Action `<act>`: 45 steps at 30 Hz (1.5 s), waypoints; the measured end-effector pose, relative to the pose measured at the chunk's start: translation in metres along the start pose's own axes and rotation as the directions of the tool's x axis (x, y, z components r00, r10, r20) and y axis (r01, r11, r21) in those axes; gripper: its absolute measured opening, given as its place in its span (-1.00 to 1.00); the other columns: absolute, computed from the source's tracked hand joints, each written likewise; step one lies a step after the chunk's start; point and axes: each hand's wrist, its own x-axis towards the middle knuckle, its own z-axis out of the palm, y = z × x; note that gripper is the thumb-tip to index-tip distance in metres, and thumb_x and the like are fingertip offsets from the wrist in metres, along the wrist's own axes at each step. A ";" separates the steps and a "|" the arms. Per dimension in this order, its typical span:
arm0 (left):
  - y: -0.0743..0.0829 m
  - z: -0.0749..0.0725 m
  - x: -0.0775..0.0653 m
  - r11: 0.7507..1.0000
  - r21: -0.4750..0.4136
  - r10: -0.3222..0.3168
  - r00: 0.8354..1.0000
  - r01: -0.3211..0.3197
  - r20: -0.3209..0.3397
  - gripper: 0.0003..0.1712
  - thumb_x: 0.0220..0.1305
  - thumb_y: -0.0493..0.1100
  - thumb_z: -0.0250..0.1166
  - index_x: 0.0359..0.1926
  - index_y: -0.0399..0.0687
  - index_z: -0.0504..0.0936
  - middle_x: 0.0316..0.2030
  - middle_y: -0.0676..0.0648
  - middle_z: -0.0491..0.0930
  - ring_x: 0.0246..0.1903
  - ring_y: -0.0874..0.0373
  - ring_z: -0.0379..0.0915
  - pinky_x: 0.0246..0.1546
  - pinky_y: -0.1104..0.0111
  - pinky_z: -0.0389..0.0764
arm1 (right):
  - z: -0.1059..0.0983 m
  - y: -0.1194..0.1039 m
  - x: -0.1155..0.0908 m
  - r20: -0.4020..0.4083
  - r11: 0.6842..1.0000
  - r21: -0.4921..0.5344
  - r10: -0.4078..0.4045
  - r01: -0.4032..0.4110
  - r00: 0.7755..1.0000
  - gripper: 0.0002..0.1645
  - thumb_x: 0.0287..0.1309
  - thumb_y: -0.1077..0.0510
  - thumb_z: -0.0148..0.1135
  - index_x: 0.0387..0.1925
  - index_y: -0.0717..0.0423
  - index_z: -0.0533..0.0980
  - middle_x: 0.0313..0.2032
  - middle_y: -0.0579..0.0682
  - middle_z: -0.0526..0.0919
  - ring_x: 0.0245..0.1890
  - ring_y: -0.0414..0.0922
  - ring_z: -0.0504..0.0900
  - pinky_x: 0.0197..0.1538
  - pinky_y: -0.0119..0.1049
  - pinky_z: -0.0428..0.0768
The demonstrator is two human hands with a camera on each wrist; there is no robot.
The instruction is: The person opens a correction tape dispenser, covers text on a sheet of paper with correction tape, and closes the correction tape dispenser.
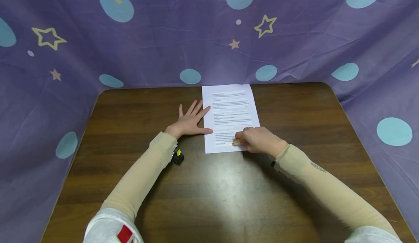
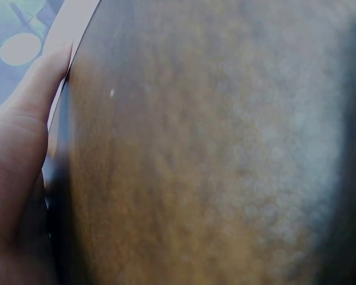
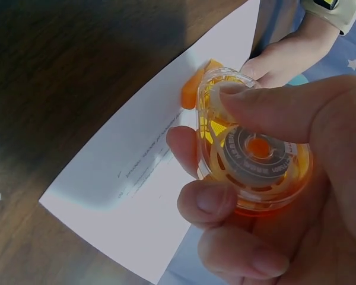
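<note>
A printed sheet of paper [image 1: 229, 126] lies on the table near its far edge. My right hand [image 1: 260, 140] grips a clear and orange correction tape [image 3: 255, 148] over the lower part of the sheet. The thumb lies on top of its case and the other fingers curl round it, while its orange tip [image 3: 193, 89] points down at the paper. At the sheet's left edge, my left hand [image 1: 188, 123] rests with fingers spread, thumb and index finger on the paper. In the left wrist view only the thumb side of that hand shows.
The brown wooden table [image 1: 137, 108] has rounded far corners. A purple curtain [image 1: 196, 32] with stars and blue ovals hangs behind it and along both sides. A small black device [image 1: 178, 156] is worn at the left wrist.
</note>
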 end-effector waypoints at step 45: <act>0.023 0.000 -0.047 0.959 -0.175 0.127 0.891 -0.222 -0.437 -0.67 0.45 -0.05 0.37 0.10 -0.12 0.73 -0.02 -0.03 0.73 -0.02 0.07 0.63 0.07 0.11 0.62 | 0.002 0.033 -0.013 -0.247 0.954 0.253 -0.094 0.158 0.964 -0.76 0.36 0.14 0.39 0.03 0.00 0.67 -0.12 -0.17 0.68 -0.27 -0.27 0.58 -0.15 -0.27 0.61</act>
